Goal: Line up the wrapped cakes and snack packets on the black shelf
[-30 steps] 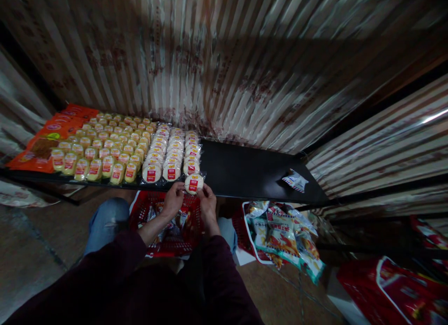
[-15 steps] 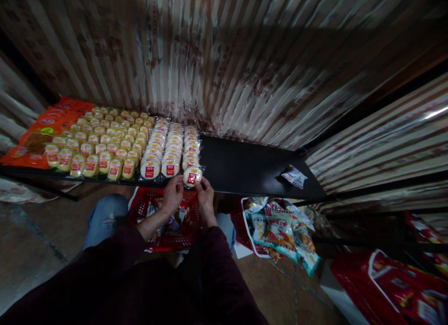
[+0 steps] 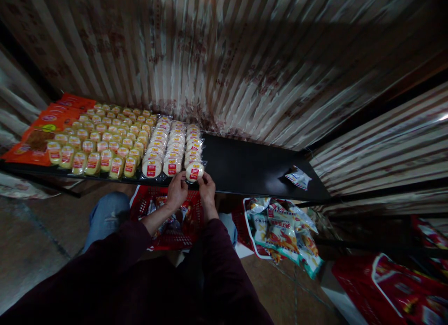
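Note:
At the front of the third row of wrapped rice crackers stands one round white rice cracker (image 3: 194, 171) in clear film with a red label. My left hand (image 3: 178, 190) pinches its left edge, fingers closed. At its lower right edge, my right hand (image 3: 207, 190) grips the wrapping between thumb and fingers. Two matching rows of rice crackers (image 3: 172, 167) lean front to back just left of it. Further left, several rows of small yellow wrapped cakes (image 3: 106, 161) stand on the black shelf (image 3: 241, 166).
Orange snack bags (image 3: 37, 137) overlap at the shelf's left end. A small silver-white packet (image 3: 298, 178) lies near the right end. Below are a red basket (image 3: 140, 201) with packets, another basket (image 3: 249, 229) heaped with snack bags, and red packaging (image 3: 360, 278). Striped curtain (image 3: 224, 59) hangs behind.
Both hands have pushed the front rice cracker slightly back, closer to its row. The view has shifted a little.

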A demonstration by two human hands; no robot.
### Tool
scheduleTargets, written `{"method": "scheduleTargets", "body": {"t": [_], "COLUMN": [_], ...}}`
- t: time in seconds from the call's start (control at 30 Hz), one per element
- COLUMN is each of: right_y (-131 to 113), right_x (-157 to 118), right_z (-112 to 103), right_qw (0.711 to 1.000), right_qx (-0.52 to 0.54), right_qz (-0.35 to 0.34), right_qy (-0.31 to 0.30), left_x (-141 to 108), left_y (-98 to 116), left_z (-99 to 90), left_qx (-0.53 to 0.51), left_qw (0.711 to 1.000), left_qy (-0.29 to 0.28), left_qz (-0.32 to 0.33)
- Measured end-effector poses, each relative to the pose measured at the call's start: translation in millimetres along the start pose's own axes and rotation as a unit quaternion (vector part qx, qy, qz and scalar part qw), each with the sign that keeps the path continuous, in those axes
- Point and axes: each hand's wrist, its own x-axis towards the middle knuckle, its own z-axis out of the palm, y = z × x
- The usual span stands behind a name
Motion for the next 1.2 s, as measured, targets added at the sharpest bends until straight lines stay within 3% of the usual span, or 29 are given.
{"method": "scheduleTargets", "body": {"t": [0.43, 0.6, 0.9, 1.03, 1.2], "right_y": [-2.2, -2.6, -1.4, -0.8, 2.0], "right_x": [3.9, 1.5, 4.3, 7.0, 11.2], "right_z": [4.9, 5.7, 7.9, 7.2, 5.8], "right_qw": [0.984, 0.982, 0.97, 0.942, 0.933], "right_qx": [-0.165, -0.17, -0.22, -0.314, -0.333], "right_qz": [-0.063, -0.073, -0.107, -0.118, -0.136], "right_qy": [0.024, 0.02, 0.018, 0.018, 0.008], "left_x": [-1.3, -6.0, -8.4, -5.8, -2.4], "left_y": [-14.7, -16.1, -18.5, -21.6, -22.6], "left_z": [6.5, 3.7, 3.1, 10.7, 13.9], "left_qx": [0.045, 0.078, 0.199, 0.254, 0.28], "left_qw": [0.998, 0.993, 0.958, 0.941, 0.932], "left_qy": [-0.022, -0.039, -0.107, -0.109, -0.104], "left_qz": [0.04, 0.076, 0.177, 0.194, 0.205]}}
